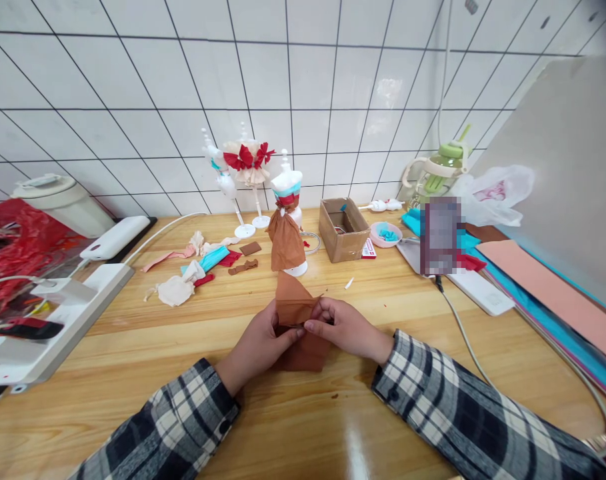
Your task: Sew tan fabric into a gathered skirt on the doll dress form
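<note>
A piece of brown crepe paper (295,303) lies on the wooden table (183,373) in front of me, and both hands pinch folds in its middle. My left hand (259,343) grips it from the left with fingers closed. From the right, my right hand (345,327) pinches the same fold. Behind the paper stands a small white mannequin (287,223) wearing a brown paper skirt with a red and blue band. Further back are two more white stands, one dressed with red bows (247,160).
Paper scraps (203,263) lie at the left of the mannequin. A small cardboard box (343,230) and a pink dish (385,234) sit to its right. A white power strip (57,313) is far left, coloured paper sheets (547,293) and a cable (463,333) lie right.
</note>
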